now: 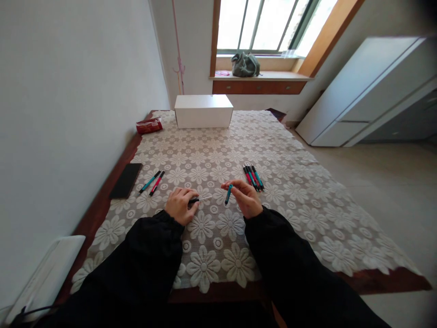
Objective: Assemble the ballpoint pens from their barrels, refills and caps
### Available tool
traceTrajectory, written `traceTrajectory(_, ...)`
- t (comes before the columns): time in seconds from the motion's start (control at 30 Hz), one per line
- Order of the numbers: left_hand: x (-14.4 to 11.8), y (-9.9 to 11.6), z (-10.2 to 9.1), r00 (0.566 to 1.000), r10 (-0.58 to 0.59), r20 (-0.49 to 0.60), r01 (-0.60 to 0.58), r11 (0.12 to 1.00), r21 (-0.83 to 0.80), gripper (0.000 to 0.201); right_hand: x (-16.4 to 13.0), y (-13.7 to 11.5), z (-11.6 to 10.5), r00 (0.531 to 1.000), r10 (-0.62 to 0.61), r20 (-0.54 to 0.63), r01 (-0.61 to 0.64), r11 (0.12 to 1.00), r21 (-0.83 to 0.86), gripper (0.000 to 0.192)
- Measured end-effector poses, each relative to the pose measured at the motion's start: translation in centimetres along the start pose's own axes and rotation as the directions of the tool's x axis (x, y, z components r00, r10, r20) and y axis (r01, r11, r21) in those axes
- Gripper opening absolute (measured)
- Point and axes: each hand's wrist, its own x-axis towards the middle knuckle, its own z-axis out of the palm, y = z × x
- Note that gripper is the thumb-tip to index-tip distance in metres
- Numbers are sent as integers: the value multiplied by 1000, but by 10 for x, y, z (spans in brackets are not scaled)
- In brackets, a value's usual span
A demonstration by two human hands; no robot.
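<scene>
My left hand [180, 205] rests low over the tablecloth, its fingers closed on a black pen part [193, 200]. A thin pale refill [205, 197] points from it to the right. Facing it, my right hand [246, 197] pinches a teal pen barrel [228, 194], tilted with its dark end down. The two pen parts are apart. Left of my left hand lie a teal pen [149, 181] and a red pen [157, 183], side by side. Beyond my right hand, several teal and red pens [253, 177] lie in a close row.
A flower-patterned lace cloth [201, 269] covers the table. Near the left edge lies a flat black object [126, 181], with a red packet [149, 125] farther back. A white box [204, 112] stands at the far end. The wall borders the left side.
</scene>
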Motion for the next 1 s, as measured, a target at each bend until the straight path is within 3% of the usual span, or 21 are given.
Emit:
traceTrajectory(0.13, 0, -2, 0, 1000, 19, 2, -19, 1000, -24, 6, 5, 10, -7, 997, 80, 5, -80, 991, 107, 32)
traceTrajectory(0.27, 1, -1, 0, 1000, 6, 3, -5, 999, -54, 8, 4, 13, -9, 993, 119, 13, -119, 984, 132, 31)
traceTrajectory(0.53, 1, 0, -2, 1000, 3, -14, -4, 996, -89, 12, 0, 7, -1, 1000, 8, 22, -8, 1000, 10, 32)
traceTrajectory(0.63, 2, 1, -3, 1000, 10, -20, -12, 995, -102, 13, -1, 7, -2, 997, -60, 48, 67, 984, -164, 29)
traceTrajectory(0.7, 2, 1, -3, 1000, 14, -18, -16, 994, -110, 13, -2, 7, -3, 986, -144, 84, 165, 909, -384, 22)
traceTrajectory(0.8, 3, 2, -4, 1000, 3, 2, -2, 992, -123, 13, -4, 7, -2, 945, -246, 216, 327, 660, -676, 13)
traceTrajectory(0.9, 3, 3, -4, 1000, -9, 14, 10, 991, -135, 12, -6, 9, 0, 905, -262, 335, 423, 473, -773, 12)
traceTrajectory(1.0, 2, 4, -4, 1000, 6, 9, -5, 990, -144, 12, -6, 12, 1, 893, -257, 369, 447, 419, -790, 11)
